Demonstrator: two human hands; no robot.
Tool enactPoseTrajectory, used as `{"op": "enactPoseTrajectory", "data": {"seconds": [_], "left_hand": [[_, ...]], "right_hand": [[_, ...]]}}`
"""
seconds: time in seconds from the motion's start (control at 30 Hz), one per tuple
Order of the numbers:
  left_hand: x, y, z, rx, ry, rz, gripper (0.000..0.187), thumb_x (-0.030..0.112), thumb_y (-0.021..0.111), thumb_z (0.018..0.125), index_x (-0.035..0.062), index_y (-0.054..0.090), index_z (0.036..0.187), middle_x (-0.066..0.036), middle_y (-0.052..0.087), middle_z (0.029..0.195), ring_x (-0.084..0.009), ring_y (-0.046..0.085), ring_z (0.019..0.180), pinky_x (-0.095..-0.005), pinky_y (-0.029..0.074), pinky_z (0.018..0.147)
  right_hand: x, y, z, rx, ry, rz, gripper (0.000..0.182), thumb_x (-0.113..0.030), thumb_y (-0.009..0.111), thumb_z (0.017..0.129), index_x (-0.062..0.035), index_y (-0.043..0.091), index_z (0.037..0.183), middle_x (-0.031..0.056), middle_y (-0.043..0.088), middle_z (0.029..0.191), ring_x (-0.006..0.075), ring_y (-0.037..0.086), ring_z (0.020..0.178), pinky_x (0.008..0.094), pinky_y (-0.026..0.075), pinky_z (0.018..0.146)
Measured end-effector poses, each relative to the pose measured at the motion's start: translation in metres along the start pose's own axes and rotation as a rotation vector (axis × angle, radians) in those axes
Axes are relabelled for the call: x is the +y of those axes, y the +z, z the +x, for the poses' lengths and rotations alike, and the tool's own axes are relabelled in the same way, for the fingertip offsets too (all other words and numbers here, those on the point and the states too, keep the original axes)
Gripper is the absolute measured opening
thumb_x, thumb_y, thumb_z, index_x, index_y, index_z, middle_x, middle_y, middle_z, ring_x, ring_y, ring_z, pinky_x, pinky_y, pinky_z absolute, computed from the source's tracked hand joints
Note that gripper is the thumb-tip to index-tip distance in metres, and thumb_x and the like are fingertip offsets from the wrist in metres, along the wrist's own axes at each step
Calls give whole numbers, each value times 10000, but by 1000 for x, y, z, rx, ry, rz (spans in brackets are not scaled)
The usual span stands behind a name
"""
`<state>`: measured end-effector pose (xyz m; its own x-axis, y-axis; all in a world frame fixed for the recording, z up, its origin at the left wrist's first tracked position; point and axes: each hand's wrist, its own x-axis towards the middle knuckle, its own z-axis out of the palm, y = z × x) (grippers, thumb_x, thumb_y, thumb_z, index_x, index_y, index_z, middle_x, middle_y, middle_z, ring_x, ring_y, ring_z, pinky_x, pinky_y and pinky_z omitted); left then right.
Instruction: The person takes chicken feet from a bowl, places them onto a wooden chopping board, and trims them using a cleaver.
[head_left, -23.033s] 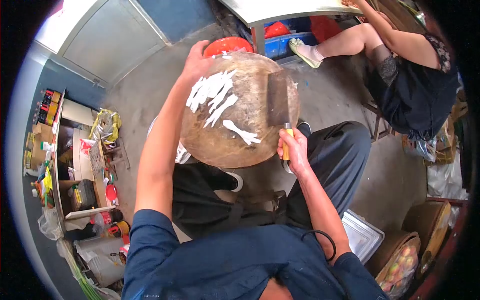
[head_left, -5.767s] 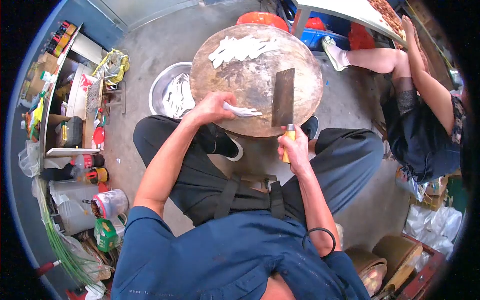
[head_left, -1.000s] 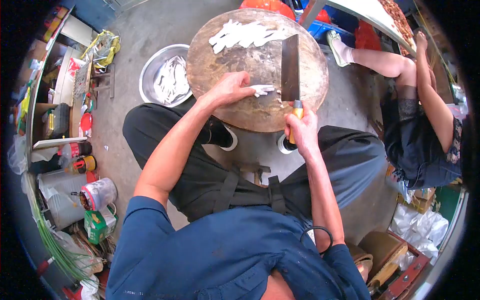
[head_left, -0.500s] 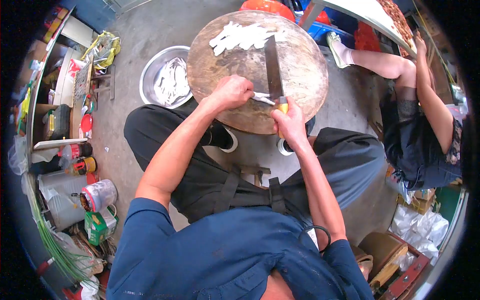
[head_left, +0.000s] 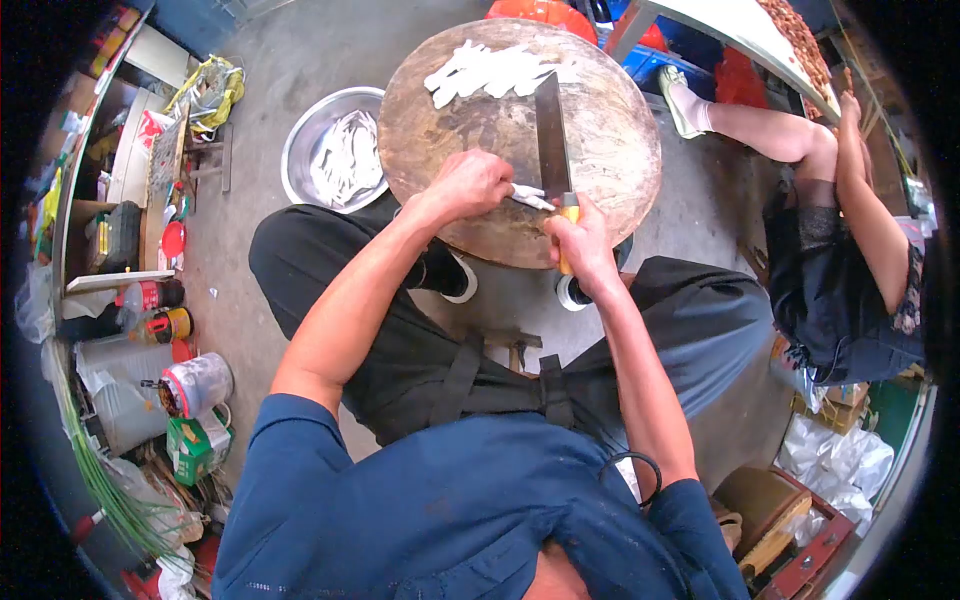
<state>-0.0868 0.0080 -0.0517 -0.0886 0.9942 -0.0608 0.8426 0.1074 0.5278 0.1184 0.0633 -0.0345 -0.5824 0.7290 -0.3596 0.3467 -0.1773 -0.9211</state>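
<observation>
My right hand [head_left: 582,243] is wrapped round the yellow handle of a cleaver [head_left: 552,140], whose long blade points away from me over the round wooden chopping board [head_left: 610,140]. My left hand [head_left: 474,183] is closed on a pale chicken foot [head_left: 530,196] near the board's front. Its splayed, toe-like ends stick out toward the cleaver's handle end. At the far side of the board lies a heap of white chicken feet [head_left: 485,72]. More white pieces [head_left: 347,158] fill part of a metal basin [head_left: 292,165] on the floor to the left.
Another person's leg [head_left: 765,132] and arm show at the right, beside a table [head_left: 725,25] with reddish-brown food on it. Cluttered shelves [head_left: 120,275], bottles and a jar [head_left: 203,385] line the left. A wooden box [head_left: 765,505] stands at lower right.
Both hands keep their holds at almost the same spot on the board. The whole view has shifted slightly, and the cleaver stays in nearly the same pose.
</observation>
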Motion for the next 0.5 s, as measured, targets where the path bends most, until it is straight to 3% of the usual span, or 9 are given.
{"op": "enactPoseTrajectory", "data": {"seconds": [0.17,0.23,0.3,0.4,0.5], "left_hand": [[-3,2,-6,26,34,-36,198,220,620,822,34,688,815,-194,668,812,-388,647,822,-484,507,732],[-15,5,-5,21,65,-64,202,224,627,833,31,684,838,-183,666,804,-367,647,799,-464,500,710],[-19,2,-6,13,95,-94,207,228,634,843,27,680,860,-173,665,796,-346,648,775,-445,494,688],[-17,-11,-5,-73,-12,-134,196,204,624,845,21,683,882,-171,668,809,-326,648,765,-421,491,682],[-20,-19,-2,50,-31,-172,201,192,619,846,16,691,912,-168,677,818,-303,655,758,-400,494,686]], "right_hand": [[-5,-5,-3,28,-14,-20,317,-57,596,804,5,532,1108,31,530,652,111,499,453,273,400,404],[-9,-8,-8,45,32,196,322,-51,592,804,5,532,1115,34,524,662,114,486,455,272,394,407],[-14,-16,-12,63,-13,203,331,-50,590,805,6,530,1126,33,522,665,113,482,456,269,393,410],[-19,-26,-18,87,-87,234,351,-46,587,805,7,526,1146,32,519,667,113,480,457,267,394,414],[-19,-29,-23,78,-118,250,376,-34,579,801,12,521,1170,33,524,668,112,483,453,263,403,419]]}}
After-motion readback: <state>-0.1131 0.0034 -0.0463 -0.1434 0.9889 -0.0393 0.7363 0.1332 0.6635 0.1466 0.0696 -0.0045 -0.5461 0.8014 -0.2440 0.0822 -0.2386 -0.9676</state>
